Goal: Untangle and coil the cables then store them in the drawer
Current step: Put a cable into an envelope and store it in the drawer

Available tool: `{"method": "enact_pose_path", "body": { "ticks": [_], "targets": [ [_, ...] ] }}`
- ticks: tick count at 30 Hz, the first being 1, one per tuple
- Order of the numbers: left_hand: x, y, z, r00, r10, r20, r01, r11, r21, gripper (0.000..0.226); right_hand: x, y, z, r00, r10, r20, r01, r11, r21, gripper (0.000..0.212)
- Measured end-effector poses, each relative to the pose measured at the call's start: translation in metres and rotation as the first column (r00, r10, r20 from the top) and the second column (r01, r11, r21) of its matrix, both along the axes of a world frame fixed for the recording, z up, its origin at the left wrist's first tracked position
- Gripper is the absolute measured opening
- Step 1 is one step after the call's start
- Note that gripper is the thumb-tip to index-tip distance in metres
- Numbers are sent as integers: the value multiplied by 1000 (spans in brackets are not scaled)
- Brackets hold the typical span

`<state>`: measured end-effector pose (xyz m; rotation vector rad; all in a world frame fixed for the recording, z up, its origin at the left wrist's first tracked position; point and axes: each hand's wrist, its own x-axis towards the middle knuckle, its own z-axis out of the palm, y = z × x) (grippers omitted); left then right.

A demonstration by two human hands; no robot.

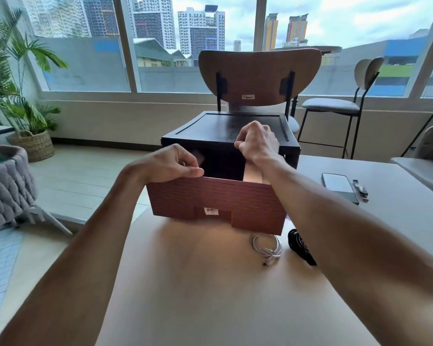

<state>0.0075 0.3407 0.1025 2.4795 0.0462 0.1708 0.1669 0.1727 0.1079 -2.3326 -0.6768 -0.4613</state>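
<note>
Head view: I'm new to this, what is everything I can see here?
drawer: one, reddish-brown, pulled open on table
case: one, black, behind drawer
white cable: one, white, coiled before drawer
black cable: one, black, right of white cable
phone: one, grey, table's right
watch: one, metallic, beside phone
table: one, beige, foreground
chair: one, brown, behind case
stool: one, pale, near window
plant: one, green, far left
left hand: one, fingers pinch drawer rim
right hand: one, fingers curled on case
</note>
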Motion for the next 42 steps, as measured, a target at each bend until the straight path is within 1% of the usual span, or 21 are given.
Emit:
{"method": "enact_pose_path", "body": {
  "ticks": [3,5,7,8,10,11,12,14,16,20,22,24,28,30,33,35,36,38,40,41,42],
  "targets": [
    [-8,-3,8,998,7,-58,-6,1000,18,25,-1,-1,0,1000,1,-23,-1,1000,1,4],
    [-9,-2,9,996,34,-84,-34,999,-4,23,0,-1,0,999,-2,-35,3,1000,8,3],
    [-2,4,5,988,155,-14,-154,988,7,20,1,1,0,999,-10,-31,10,1000,5,3],
    [4,9,2,963,263,52,-267,962,66,17,2,1,-1,1000,-14,-26,14,1000,0,3],
    [14,12,-2,856,499,134,-517,835,191,19,3,2,-1,1000,-16,-22,16,1000,-7,5],
    [18,10,-3,813,571,113,-580,782,228,25,3,2,-2,1000,-15,-21,15,1000,-11,7],
    [22,6,-2,791,608,68,-602,755,260,31,4,3,-2,1000,-14,-21,14,1000,-15,9],
    [30,-4,2,781,623,-34,-582,748,318,37,6,1,-2,1000,-9,-29,9,1000,-17,14],
    [37,-12,4,770,631,-92,-568,744,350,38,9,-1,-3,999,15,-49,-16,1000,-20,20],
    [43,-17,9,746,645,-167,-570,748,341,41,12,-4,-5,995,70,-71,-72,997,-21,26],
    [43,-17,13,741,645,-186,-566,750,343,38,15,-4,-7,994,85,-66,-86,996,-15,27],
    [42,-17,14,744,637,-201,-546,754,365,42,16,-4,-9,994,92,-51,-92,996,-9,28],
    [43,-24,7,758,603,-251,-481,775,410,30,18,-3,-12,995,99,-33,-100,995,-12,30],
    [45,-24,5,747,613,-257,-483,766,424,26,18,-3,-12,995,97,-25,-97,995,-13,30],
    [42,-23,4,745,612,-264,-477,766,431,27,19,-3,-13,994,103,-22,-104,995,-14,31],
    [43,-22,4,761,606,-232,-517,782,349,31,17,-3,-12,995,100,-23,-100,995,-18,31],
    [43,-21,3,770,604,-204,-553,793,256,30,17,-4,-11,995,98,-26,-99,995,-20,31],
    [44,-16,3,793,591,-147,-602,797,-43,28,16,-5,-11,994,100,-33,-101,995,-17,29],
    [44,-15,8,806,580,-121,-585,747,-314,24,14,-7,-11,993,105,-47,-106,994,-10,19],
    [42,-15,12,812,573,-109,-565,727,-390,22,13,-8,-10,991,113,-66,-114,993,-8,15],
    [37,-16,17,813,573,-99,-555,714,-427,21,12,-9,-8,988,127,-89,-129,992,-14,15]
  ]
}}
